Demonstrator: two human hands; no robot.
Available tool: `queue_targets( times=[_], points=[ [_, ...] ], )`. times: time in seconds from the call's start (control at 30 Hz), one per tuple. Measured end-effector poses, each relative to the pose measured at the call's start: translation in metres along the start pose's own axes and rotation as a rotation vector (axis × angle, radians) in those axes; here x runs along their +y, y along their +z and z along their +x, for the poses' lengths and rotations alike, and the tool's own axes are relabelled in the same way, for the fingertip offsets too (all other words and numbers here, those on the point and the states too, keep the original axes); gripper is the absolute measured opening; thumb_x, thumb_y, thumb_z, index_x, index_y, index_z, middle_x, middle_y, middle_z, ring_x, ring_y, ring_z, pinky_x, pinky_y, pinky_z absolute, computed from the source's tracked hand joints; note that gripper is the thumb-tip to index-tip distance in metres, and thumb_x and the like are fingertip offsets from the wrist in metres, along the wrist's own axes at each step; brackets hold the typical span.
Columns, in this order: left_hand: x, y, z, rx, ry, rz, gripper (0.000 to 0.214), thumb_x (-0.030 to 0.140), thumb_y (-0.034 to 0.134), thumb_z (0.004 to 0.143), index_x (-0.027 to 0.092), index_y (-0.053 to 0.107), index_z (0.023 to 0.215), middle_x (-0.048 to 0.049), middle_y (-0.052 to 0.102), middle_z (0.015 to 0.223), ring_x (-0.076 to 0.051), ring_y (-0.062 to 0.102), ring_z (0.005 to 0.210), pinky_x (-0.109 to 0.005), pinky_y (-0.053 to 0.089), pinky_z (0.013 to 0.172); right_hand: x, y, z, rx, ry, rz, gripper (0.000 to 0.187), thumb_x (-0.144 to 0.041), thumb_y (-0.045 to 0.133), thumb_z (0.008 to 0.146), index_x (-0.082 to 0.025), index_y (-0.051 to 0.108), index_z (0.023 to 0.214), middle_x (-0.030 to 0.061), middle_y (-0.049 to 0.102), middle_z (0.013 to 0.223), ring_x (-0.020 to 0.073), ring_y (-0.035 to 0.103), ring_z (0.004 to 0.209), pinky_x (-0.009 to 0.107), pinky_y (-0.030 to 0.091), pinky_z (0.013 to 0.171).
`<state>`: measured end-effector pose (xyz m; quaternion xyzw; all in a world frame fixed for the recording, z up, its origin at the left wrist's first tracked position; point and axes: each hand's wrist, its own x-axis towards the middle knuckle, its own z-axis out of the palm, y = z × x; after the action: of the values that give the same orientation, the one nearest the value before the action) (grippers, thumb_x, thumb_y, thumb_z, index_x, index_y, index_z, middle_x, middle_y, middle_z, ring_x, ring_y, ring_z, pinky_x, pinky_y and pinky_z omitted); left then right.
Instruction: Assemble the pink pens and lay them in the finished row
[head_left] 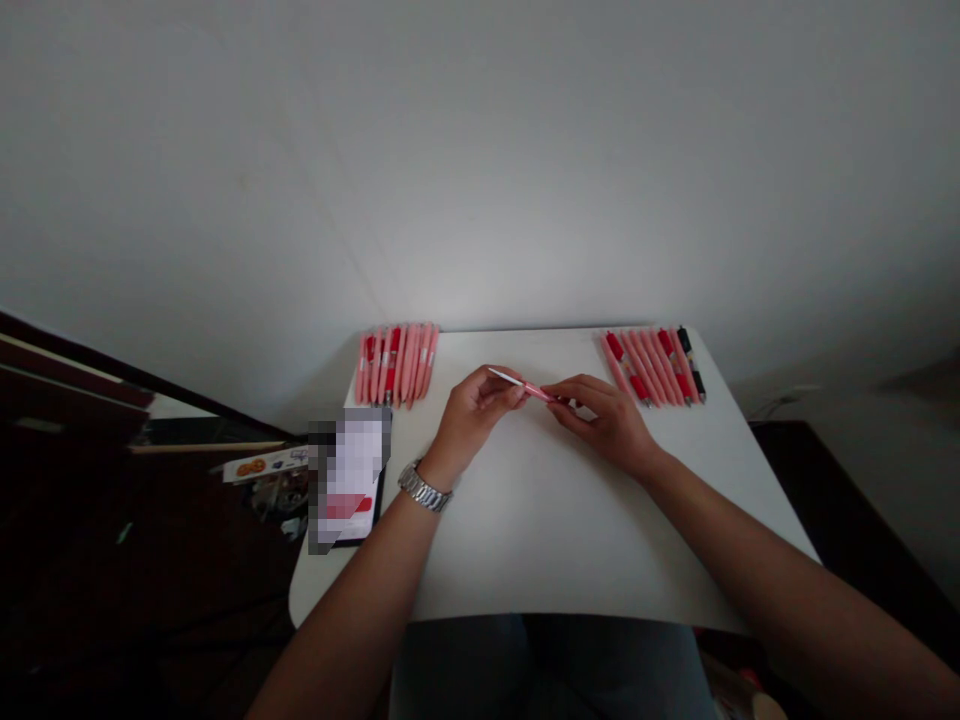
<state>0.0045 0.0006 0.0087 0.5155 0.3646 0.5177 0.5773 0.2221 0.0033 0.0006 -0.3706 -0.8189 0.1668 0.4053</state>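
Observation:
Over the middle of the white table, both hands hold one pink pen point(534, 389) between them. Its long pale end points up and to the left. My left hand point(480, 402), with a metal watch point(425, 487) on the wrist, pinches it around the middle. The fingers of my right hand point(600, 418) are closed on the pen's right end and cover it. A row of pens point(397, 365), mostly pink with some red, lies at the table's back left. Another row of pens point(652, 367), pink and red with a black one at its right end, lies at the back right.
A phone or tablet point(366, 525) with a lit, partly blurred screen lies at the left edge of the white table point(540, 560). A grey wall point(510, 180) rises behind. On the dark left side, below table height, there is clutter point(274, 490).

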Motion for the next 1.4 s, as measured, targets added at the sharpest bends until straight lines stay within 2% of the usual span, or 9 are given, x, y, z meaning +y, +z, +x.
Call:
queue_targets(
  times=[0.2,0.43,0.93,1.4],
  points=[
    [-0.0035,-0.0027,0.0014,0.031,0.01,-0.101,0.025,0.037,0.074,0.089,0.019,0.069,0.106,-0.0071,0.074,0.102,-0.017,0.071,0.099,-0.035,0.059,0.095,-0.0002,-0.001,-0.0005,0.013,0.015,0.0,0.019,-0.025,0.06,0.098,-0.024,0.072,0.113,0.0073,0.074,0.096,0.0193,0.068,0.083,0.033,0.058,0.071],
    [-0.0025,-0.0028,0.0031,0.11,0.009,-0.147,0.028,0.04,0.079,0.084,0.019,0.067,0.098,-0.003,0.072,0.093,-0.014,0.071,0.087,-0.031,0.06,0.087,-0.0017,-0.0015,0.0002,0.016,0.004,-0.007,0.019,-0.025,0.06,0.098,-0.024,0.072,0.113,0.0074,0.075,0.096,0.0198,0.069,0.082,0.034,0.058,0.071],
    [-0.0077,-0.0077,0.0039,0.094,0.004,-0.084,0.026,0.039,0.08,0.083,0.018,0.071,0.096,-0.0035,0.072,0.091,-0.013,0.07,0.086,-0.03,0.059,0.087,0.0008,-0.0015,-0.0005,0.026,-0.007,-0.03,0.019,-0.027,0.059,0.099,-0.023,0.072,0.112,0.0079,0.074,0.095,0.0197,0.068,0.081,0.034,0.058,0.068],
    [-0.0027,-0.0087,0.0048,0.099,0.036,0.03,0.028,0.04,0.079,0.084,0.017,0.073,0.097,-0.006,0.074,0.09,-0.015,0.071,0.084,-0.031,0.059,0.084,0.0008,-0.0028,-0.0005,0.021,0.004,-0.034,0.017,-0.023,0.061,0.098,-0.022,0.071,0.112,0.007,0.073,0.092,0.0188,0.066,0.077,0.033,0.055,0.068]
  ],
)
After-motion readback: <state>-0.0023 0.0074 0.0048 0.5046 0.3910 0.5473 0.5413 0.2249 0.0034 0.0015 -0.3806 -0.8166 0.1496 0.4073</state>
